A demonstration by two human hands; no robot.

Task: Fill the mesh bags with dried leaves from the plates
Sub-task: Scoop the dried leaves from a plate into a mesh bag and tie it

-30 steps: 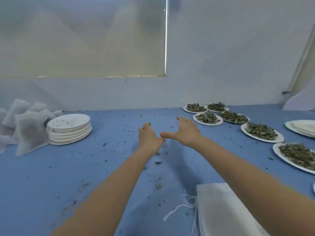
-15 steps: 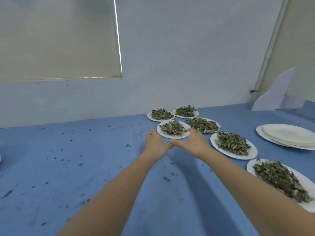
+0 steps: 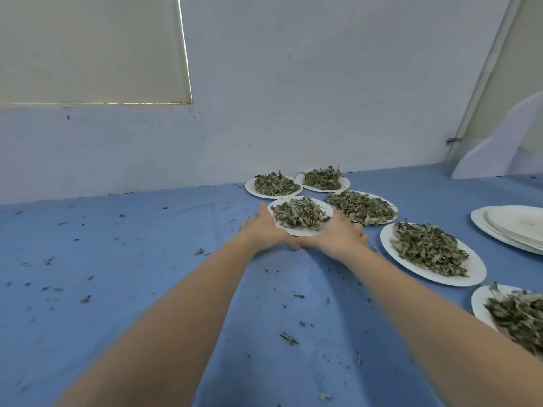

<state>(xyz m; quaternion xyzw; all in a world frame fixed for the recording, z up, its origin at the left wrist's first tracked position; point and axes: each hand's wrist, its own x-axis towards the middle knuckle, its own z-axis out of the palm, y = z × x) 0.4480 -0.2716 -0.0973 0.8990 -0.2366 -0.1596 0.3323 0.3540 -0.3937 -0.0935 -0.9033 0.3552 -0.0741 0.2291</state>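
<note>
Head view: I see both arms stretched forward over the blue tabletop [image 3: 123,289]. The left hand [image 3: 264,227] and right hand [image 3: 338,235] flank the near rim of one white plate [image 3: 302,230] heaped with dried leaves [image 3: 298,214]; thumbs meet below the rim, fingers straight along its sides, touching it. I cannot tell whether any finger curls under the plate. Five more leaf-filled plates lie around it: two behind [image 3: 273,186] [image 3: 323,180], one just right [image 3: 363,207], two nearer along the right edge [image 3: 432,254] [image 3: 520,318]. A stack of bare plates [image 3: 511,227] sits far right. Leaf crumbs [image 3: 289,338] scatter the cloth.
</note>
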